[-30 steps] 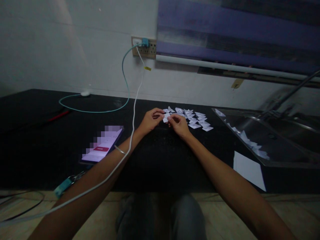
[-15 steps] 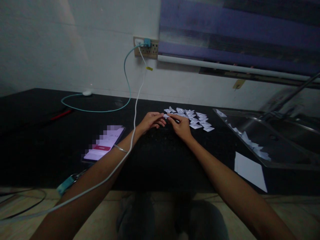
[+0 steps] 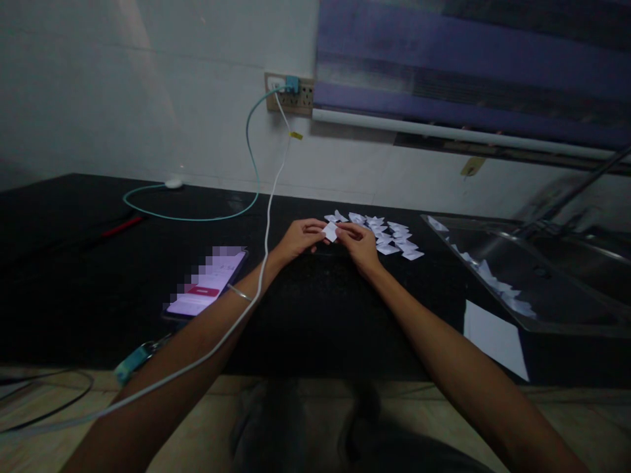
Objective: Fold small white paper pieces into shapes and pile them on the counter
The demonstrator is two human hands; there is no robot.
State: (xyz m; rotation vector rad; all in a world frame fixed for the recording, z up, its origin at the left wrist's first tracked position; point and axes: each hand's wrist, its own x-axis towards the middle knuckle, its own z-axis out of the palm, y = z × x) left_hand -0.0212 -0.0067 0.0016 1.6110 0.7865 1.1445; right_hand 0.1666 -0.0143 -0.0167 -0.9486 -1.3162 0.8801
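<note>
**Dim room, glossy black countertop point(image 3: 315, 328), pale grey wall point(image 3: 207, 131) behind**

Pinched from both sides, left hand point(image 3: 298, 238) and right hand point(image 3: 361, 248): small white diamond-shaped piece of paper point(image 3: 330, 231), out in front near the middle. Thumbs and fingers closed on opposite edges, probably to steady something that light and fiddly. Can't tell about contact with the counter below.

Just past the right hand: loose rows of white pointed folded-paper pieces point(image 3: 387, 249), some overlapping. Guessing grouped there for easy reach, yet out from under the wrists. Farther right, near the front edge: flat white rectangular sheet of paper point(image 3: 495, 338), maybe more than one, likely set aside to be handy.

Container-wise: stainless steel sink point(image 3: 542, 325), drain barely visible, otherwise too dark inside to make out. Along the left rim, white jagged shapes point(image 3: 493, 279); can't tell real paper from reflection.

Up in the beige wall socket panel point(image 3: 305, 105): white plug point(image 3: 276, 83) and teal plug point(image 3: 292, 84), with a thin white cable point(image 3: 269, 217) hanging down in front of the left forearm point(image 3: 202, 341). Beside that arm: dark phone with a lit pinkish screen point(image 3: 197, 301), lying at an angle, maybe for quick glances.
</note>
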